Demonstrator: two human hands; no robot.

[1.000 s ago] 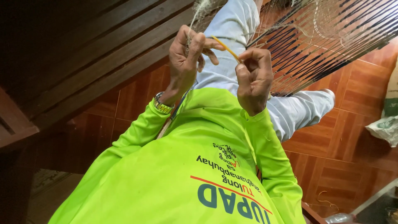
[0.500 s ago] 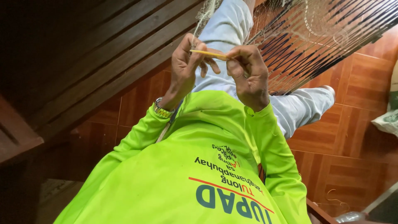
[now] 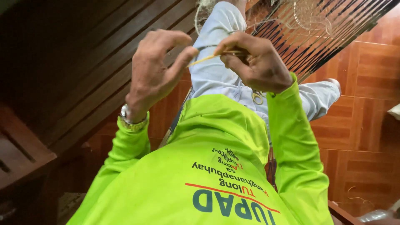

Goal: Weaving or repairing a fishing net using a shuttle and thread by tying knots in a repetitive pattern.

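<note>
where both hands meet above the lap: left hand (image 3: pixel 156 71), thumb pinching one end of thin yellow strip (image 3: pixel 204 59); right hand (image 3: pixel 256 62), fingers closed on other end, beside dark loom threads (image 3: pixel 316 37).

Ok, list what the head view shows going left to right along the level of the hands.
Dark wooden slats → left hand → thin yellow strip pinched between both hands → right hand → taut dark threads → red-brown floor tiles.
</note>
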